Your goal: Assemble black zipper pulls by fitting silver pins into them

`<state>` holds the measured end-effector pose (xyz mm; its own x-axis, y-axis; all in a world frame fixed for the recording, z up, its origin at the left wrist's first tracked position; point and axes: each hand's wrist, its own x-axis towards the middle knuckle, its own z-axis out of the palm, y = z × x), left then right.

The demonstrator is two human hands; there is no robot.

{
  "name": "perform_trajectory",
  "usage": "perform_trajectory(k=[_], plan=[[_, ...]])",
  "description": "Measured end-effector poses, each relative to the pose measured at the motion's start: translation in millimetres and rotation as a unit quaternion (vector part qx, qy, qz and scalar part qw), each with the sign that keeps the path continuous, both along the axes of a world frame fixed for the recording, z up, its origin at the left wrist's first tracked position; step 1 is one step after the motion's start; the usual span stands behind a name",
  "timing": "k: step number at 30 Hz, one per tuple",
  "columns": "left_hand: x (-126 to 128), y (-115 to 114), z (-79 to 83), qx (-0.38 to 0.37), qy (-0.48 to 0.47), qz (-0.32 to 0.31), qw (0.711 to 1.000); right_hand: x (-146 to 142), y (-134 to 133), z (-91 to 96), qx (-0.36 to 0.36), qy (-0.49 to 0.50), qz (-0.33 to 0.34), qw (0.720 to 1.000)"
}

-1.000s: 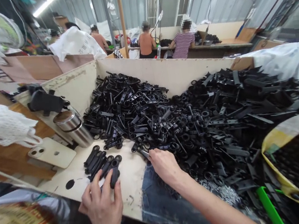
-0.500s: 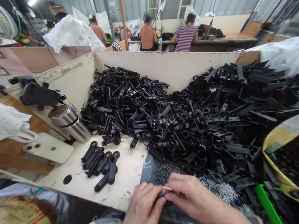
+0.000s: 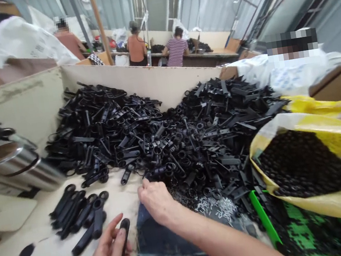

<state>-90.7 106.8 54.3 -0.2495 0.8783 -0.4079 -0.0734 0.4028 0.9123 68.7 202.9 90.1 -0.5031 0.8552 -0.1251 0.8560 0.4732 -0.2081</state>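
Note:
My left hand [image 3: 110,252] is closed on a black plastic handle-like part [image 3: 125,228] with a rounded top end, the thumb lying along it. It is low at the front edge of the table. My right hand [image 3: 156,199] reaches to the near edge of a heap of black plastic parts [image 3: 156,143]; its fingers are curled, and whatever is in them is hidden. Left of it, a small group of similar black handle parts [image 3: 77,210] lies on the pale tabletop. Small silver pins [image 3: 216,206] are scattered right of my right forearm's start.
A steel flask [image 3: 31,166] and a pale phone [image 3: 3,208] stand at the left. On the right are a yellow-white sack [image 3: 316,204] of small black pieces and a green tray [image 3: 266,220]. Low boards [image 3: 149,73] wall the table. Several people sit working beyond.
My hands have come apart from a shared hold. The left moved left with the black part, the right forward to the heap. The view has turned right.

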Motion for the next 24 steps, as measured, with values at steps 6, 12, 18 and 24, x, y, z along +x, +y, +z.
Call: perform_trajectory(k=[6,12,18,24], plan=[[48.0,-6.6,18.4,-0.046,-0.141,-0.058,0.987,65.3,-54.2,-9.4,0.035,0.049,-0.062,0.996],[88.2,-8.1,16.5,-0.052,-0.201,-0.138,0.968,100.4,-79.1,-22.7,0.043,0.193,-0.130,0.972],[99.0,-7.6,21.5,-0.094,-0.214,-0.129,0.964,117.3,-100.0,-25.4,-0.022,0.460,-0.220,0.860],[110.1,-9.7,27.1,-0.092,-0.166,-0.201,0.961,121.4,-119.8,-28.4,-0.006,0.488,-0.163,0.858]])
